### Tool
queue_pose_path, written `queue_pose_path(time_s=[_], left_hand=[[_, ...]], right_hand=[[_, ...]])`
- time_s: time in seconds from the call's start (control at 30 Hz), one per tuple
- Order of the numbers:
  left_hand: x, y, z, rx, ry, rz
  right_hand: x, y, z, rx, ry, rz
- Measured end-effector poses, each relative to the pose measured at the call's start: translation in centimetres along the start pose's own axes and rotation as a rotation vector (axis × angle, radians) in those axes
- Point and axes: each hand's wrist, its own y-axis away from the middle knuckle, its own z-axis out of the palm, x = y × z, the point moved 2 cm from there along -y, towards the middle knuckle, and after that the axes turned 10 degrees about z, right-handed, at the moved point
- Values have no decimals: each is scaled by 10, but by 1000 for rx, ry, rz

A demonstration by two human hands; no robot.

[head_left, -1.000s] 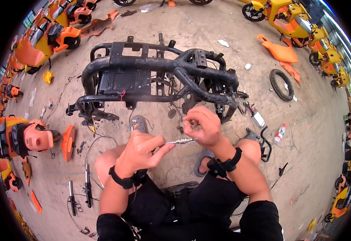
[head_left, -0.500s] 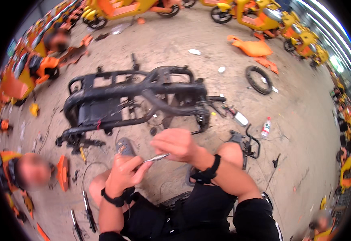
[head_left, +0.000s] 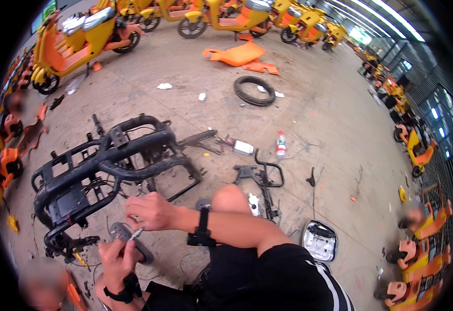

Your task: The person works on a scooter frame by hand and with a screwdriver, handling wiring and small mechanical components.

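A slim silver metal piece [head_left: 136, 234] sticks up from the pinched thumb and fingers of my left hand [head_left: 115, 262]. Just above it, my right hand [head_left: 151, 210] is closed with its fingertips bent together; whether anything is in them is hidden. The right fingers are close to the metal piece's upper end, and I cannot tell if they touch it. Beyond both hands a bare black scooter frame [head_left: 133, 143] lies on the concrete floor. My shoe [head_left: 139, 248] is beside the left hand.
A black tyre [head_left: 255, 98], orange body panels [head_left: 237, 54], a plastic bottle [head_left: 281, 145], a white box-shaped part [head_left: 243, 147] and a black bracket [head_left: 262, 181] lie on the floor. An open case [head_left: 319, 241] is at my right. Yellow scooters [head_left: 231, 18] line the back; a person is at lower left.
The view has swung to the right, so the frame and both hands now appear further left. The silver piece stays in my left hand, and the right hand remains closed beside it.
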Motion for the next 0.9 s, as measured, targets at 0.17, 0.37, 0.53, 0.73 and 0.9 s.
queue_pose_path(time_s=[0.17, 0.37, 0.53, 0.73, 0.9], left_hand=[[17, -14, 0, 35, 13, 94], [0, -19, 13, -35, 26, 137], [9, -18, 21, -24, 39, 114], [11, -24, 43, 13, 12, 198], [7, -20, 42, -63, 91, 161]], right_hand=[[12, 7, 10, 49, -93, 292], [19, 38, -11, -53, -780, 1396], [-51, 52, -30, -54, -1017, 1334], [-46, 71, -16, 92, -791, 1315], [-45, 62, -12, 117, -826, 1346]])
